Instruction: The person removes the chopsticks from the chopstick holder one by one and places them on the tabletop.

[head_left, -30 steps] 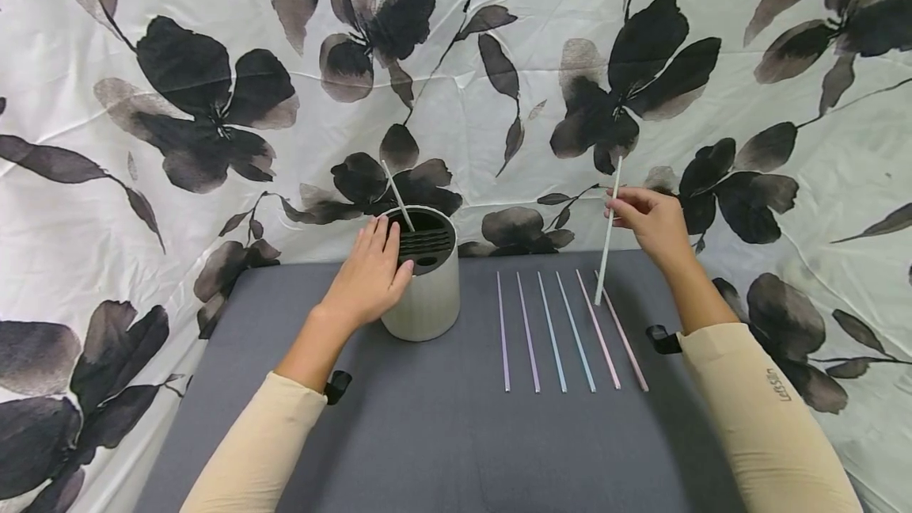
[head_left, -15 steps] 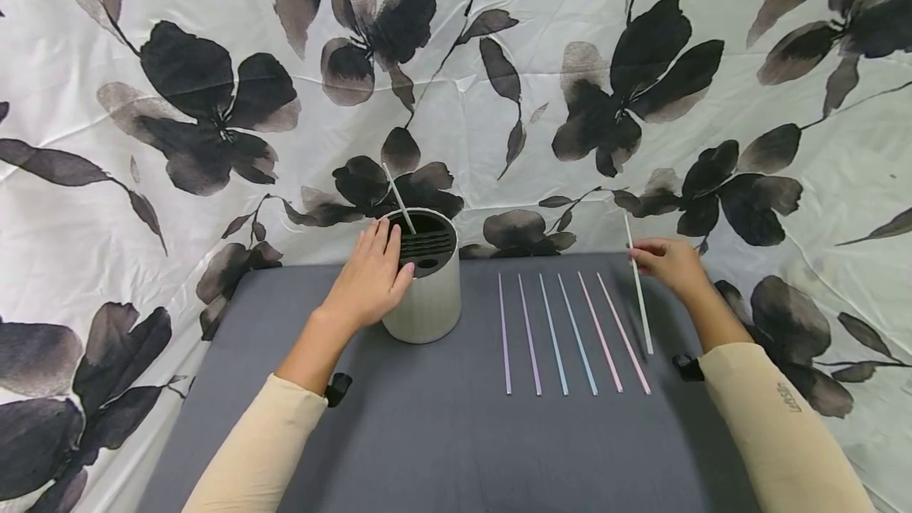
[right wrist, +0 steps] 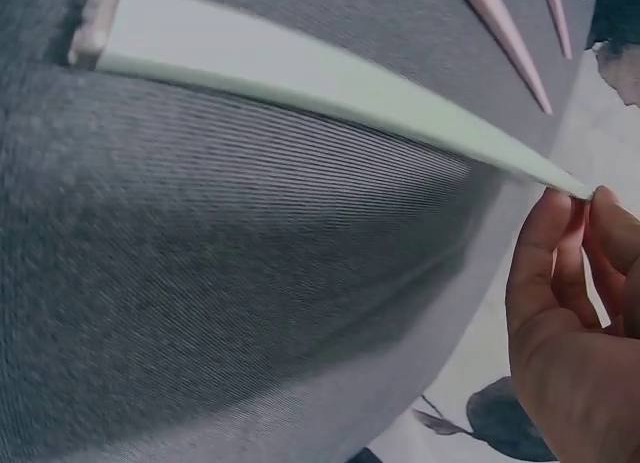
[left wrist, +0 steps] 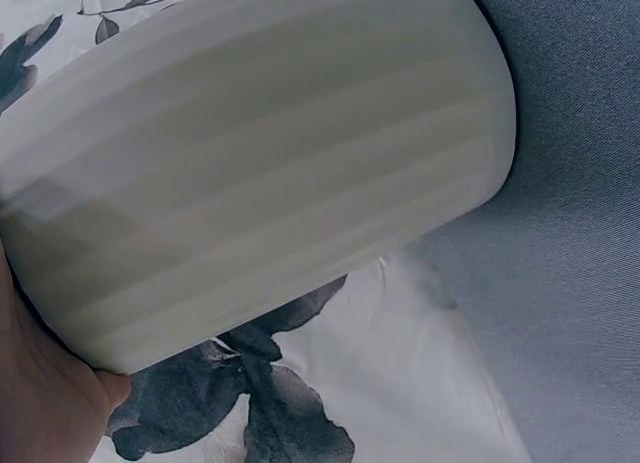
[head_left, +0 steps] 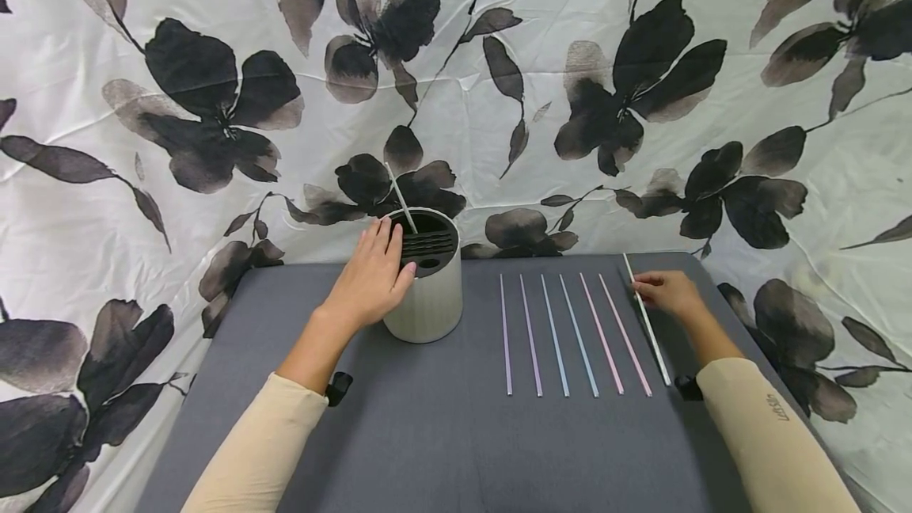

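Observation:
My right hand [head_left: 668, 292] pinches a pale green-white chopstick [head_left: 647, 321] near its far end, between thumb and fingertips. This chopstick lies low along the grey table, right of a row of purple, blue and pink chopsticks [head_left: 602, 334]. In the right wrist view its square near end [right wrist: 105, 28] faces the camera. My left hand [head_left: 366, 273] rests on the left rim of a round cream utensil holder [head_left: 425, 307], fingers extended over the black slotted top [head_left: 427, 242]. Another pale chopstick [head_left: 400, 196] leans up out of that top. The left wrist view shows the holder's ribbed wall [left wrist: 260, 173].
The grey table [head_left: 442, 442] ends at the back against a white cloth [head_left: 470, 117] with dark flowers. The row of chopsticks lies between the holder and my right hand, spaced apart and roughly parallel.
My right hand has moved right and down with the pale chopstick, from upright above the pink ones to lying beside them. My left hand has stayed on the holder.

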`<action>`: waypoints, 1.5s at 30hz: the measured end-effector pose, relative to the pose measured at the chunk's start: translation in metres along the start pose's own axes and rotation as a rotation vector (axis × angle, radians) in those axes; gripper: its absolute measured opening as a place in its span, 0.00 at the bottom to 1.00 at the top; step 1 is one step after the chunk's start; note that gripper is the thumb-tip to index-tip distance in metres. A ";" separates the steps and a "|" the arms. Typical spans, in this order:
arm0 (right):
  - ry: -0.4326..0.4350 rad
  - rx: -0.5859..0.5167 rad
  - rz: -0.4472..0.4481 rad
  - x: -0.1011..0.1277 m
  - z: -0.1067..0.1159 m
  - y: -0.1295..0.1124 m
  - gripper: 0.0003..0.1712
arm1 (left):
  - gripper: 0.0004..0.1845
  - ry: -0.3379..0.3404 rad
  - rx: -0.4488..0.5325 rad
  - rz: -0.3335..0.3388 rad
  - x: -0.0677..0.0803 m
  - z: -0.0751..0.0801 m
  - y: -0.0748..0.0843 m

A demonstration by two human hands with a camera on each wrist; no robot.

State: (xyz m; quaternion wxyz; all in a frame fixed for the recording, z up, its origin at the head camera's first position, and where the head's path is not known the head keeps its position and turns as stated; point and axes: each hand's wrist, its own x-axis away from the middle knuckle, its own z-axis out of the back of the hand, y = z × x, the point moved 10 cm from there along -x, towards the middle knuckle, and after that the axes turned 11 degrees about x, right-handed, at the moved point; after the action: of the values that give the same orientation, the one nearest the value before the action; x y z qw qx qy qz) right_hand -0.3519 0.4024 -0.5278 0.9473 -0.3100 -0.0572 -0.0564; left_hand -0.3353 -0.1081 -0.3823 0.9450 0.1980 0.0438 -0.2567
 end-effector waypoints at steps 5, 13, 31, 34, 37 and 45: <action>0.001 -0.039 -0.027 0.006 -0.009 0.010 0.23 | 0.38 -0.001 0.003 -0.005 0.003 0.001 0.001; 0.017 0.022 -0.085 0.015 -0.017 0.024 0.21 | 0.38 0.001 0.002 -0.019 0.006 0.001 0.002; 0.171 0.234 -0.031 0.022 -0.015 0.010 0.15 | 0.38 -0.010 -0.004 -0.032 -0.002 0.002 -0.005; 0.179 0.235 -0.023 0.024 -0.013 0.009 0.15 | 0.38 -0.011 -0.005 -0.031 -0.002 0.001 -0.005; 0.197 0.236 -0.012 0.027 -0.009 0.004 0.15 | 0.38 -0.013 -0.003 -0.029 -0.001 0.001 -0.004; 0.258 0.277 0.055 0.032 0.007 -0.033 0.15 | 0.38 -0.010 -0.005 -0.033 0.001 0.003 -0.002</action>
State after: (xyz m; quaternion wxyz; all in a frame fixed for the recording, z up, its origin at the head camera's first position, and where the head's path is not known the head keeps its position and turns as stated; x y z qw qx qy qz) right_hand -0.3255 0.3776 -0.4987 0.9816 -0.1685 0.0662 -0.0613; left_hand -0.3358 -0.1108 -0.3807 0.9413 0.1936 0.0428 -0.2733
